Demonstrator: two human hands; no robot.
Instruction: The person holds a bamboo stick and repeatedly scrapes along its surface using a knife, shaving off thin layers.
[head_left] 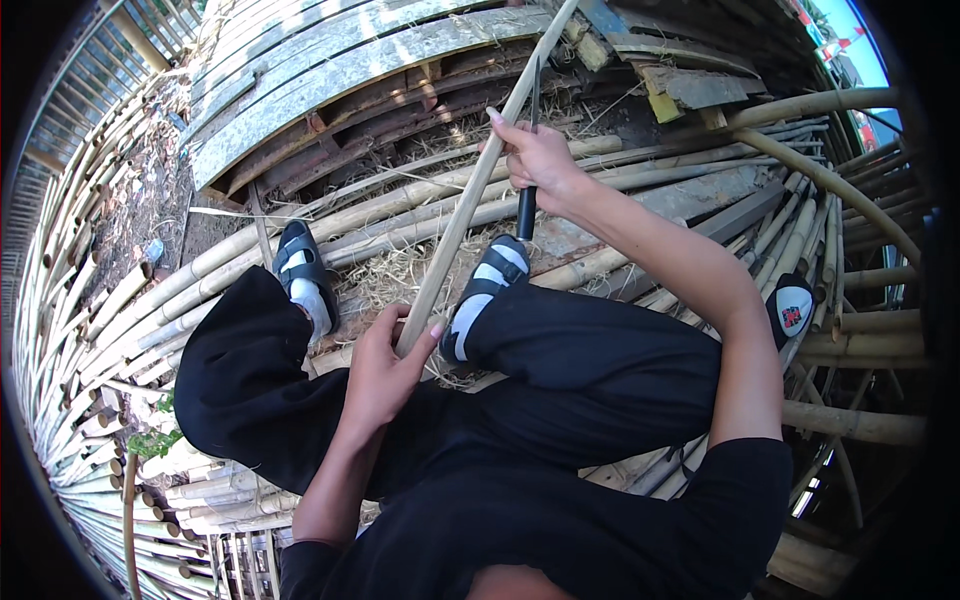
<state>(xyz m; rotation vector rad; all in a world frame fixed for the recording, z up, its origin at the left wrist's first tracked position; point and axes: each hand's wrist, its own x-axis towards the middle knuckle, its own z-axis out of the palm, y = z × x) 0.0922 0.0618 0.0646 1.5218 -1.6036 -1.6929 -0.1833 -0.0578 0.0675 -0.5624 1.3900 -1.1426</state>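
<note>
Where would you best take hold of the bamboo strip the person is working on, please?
Probably at its near end, where the left hand already wraps it, coming from below the knife. The strip is long, thin and slanted away from the person, and the right hand holds the blade against its middle, so a low grip seems to stay away from the edge.

A black cap (793,308) lies on the bamboo poles at the right, just beyond the right elbow; its front carries a white patch (794,307) with a small red mark in the middle. At the top right, red and white flags (838,45) hang against the blue sky, too small to make out further. No packages or screens show anywhere.
</note>
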